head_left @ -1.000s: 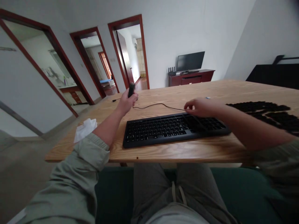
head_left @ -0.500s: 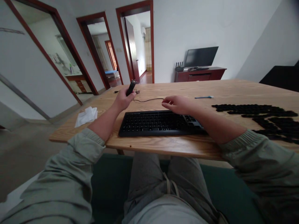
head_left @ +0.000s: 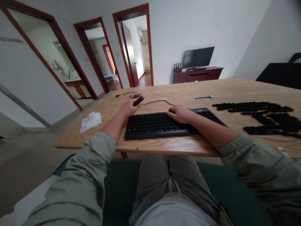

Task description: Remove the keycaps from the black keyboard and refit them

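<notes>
A black keyboard (head_left: pixel 150 124) lies near the front edge of the table, its key area showing pale outlines where keycaps seem to be off. My left hand (head_left: pixel 129 107) is closed around a short, dark, rod-like tool (head_left: pixel 138 100), held just above the keyboard's far left corner; its exact kind does not show. Across the keyboard's back edge lies my right hand (head_left: pixel 180 114), fingers bent and gripping it around the middle. A thin cable (head_left: pixel 158 100) runs behind the keyboard between the hands.
Rows of loose black keycaps (head_left: pixel 256 107) lie on the right of the wooden table (head_left: pixel 164 147). A blue brush (head_left: pixel 204 97) is behind them, towards the middle. White tissue (head_left: pixel 90 121) lies at the left, and a coiled cable end (head_left: pixel 135 95) at the far left.
My left hand has lowered, tipping the dark tool flatter and towards the right. My right hand has come down from above the back edge onto the keyboard. The view has shifted slightly.
</notes>
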`<action>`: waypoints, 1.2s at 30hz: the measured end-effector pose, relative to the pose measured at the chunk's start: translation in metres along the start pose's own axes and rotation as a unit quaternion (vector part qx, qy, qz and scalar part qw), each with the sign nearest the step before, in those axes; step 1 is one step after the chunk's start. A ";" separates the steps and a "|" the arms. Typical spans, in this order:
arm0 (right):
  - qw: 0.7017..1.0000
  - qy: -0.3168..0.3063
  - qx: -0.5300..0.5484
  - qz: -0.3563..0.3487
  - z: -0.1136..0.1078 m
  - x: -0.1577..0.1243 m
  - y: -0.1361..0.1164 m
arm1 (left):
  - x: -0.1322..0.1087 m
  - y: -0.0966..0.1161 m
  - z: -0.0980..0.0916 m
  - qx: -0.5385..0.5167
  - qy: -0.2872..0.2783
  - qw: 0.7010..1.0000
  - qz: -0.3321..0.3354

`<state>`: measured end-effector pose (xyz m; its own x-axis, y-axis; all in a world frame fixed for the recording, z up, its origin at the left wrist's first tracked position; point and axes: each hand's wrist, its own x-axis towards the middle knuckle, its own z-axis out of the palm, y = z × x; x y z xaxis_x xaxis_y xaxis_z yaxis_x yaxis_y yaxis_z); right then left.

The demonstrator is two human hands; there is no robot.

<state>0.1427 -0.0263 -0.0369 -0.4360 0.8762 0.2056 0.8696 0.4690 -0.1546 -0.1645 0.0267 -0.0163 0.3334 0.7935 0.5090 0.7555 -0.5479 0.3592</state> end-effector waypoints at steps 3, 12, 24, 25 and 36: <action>1.000 -0.013 0.004 0.002 -0.003 -0.001 -0.001 | 0.000 -0.006 0.004 0.011 -0.043 0.999 -0.018; 0.999 -0.030 0.017 -0.017 -0.008 -0.006 0.022 | 0.001 0.012 0.017 0.058 -0.121 0.991 -0.003; 0.992 0.089 0.073 -0.042 -0.027 -0.007 0.010 | 0.000 0.027 0.015 0.021 0.023 0.999 -0.029; 0.987 0.116 0.098 -0.047 -0.030 -0.006 0.000 | -0.001 0.032 0.013 -0.003 0.048 0.998 -0.033; 0.931 0.204 0.291 -0.085 -0.018 0.038 -0.080 | -0.011 0.067 0.007 -0.097 0.035 0.991 0.081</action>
<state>0.0604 -0.0326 0.0010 -0.3284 0.7247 0.6059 0.4709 0.6816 -0.5601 -0.1135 -0.0169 -0.0034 0.3960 0.6750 0.6225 0.5705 -0.7121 0.4093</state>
